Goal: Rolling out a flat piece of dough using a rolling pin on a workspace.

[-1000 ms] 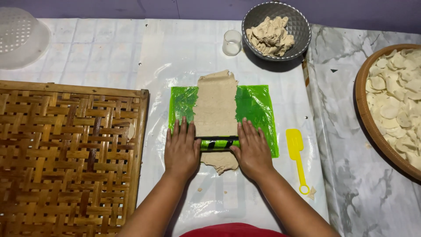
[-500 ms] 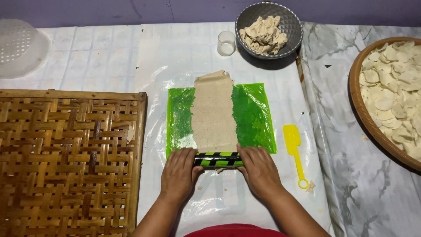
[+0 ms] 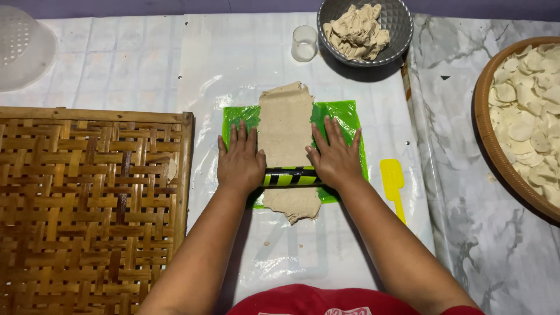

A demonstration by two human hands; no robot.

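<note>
A long strip of beige dough (image 3: 284, 131) lies on a green plastic sheet (image 3: 341, 119) in the middle of the table. Across its near part sits a black roller with green-yellow stripes (image 3: 290, 176). My left hand (image 3: 239, 160) presses on the roller's left end, and my right hand (image 3: 335, 157) presses on its right end. On both hands the fingers are stretched flat over the sheet. A ragged end of dough sticks out on my side of the roller.
A yellow spatula (image 3: 392, 178) lies right of the sheet. A woven bamboo tray (image 3: 87, 204) fills the left. At the back are a grey bowl (image 3: 396, 35) of dough pieces, a small clear cup (image 3: 304, 42) and a white colander (image 3: 23, 46). A round wooden tray (image 3: 487, 140) of cut discs sits right.
The roller came back to the sheet's near edge half a second ago. Both hands have now pushed it away from me up the dough, leaving a dough end behind it.
</note>
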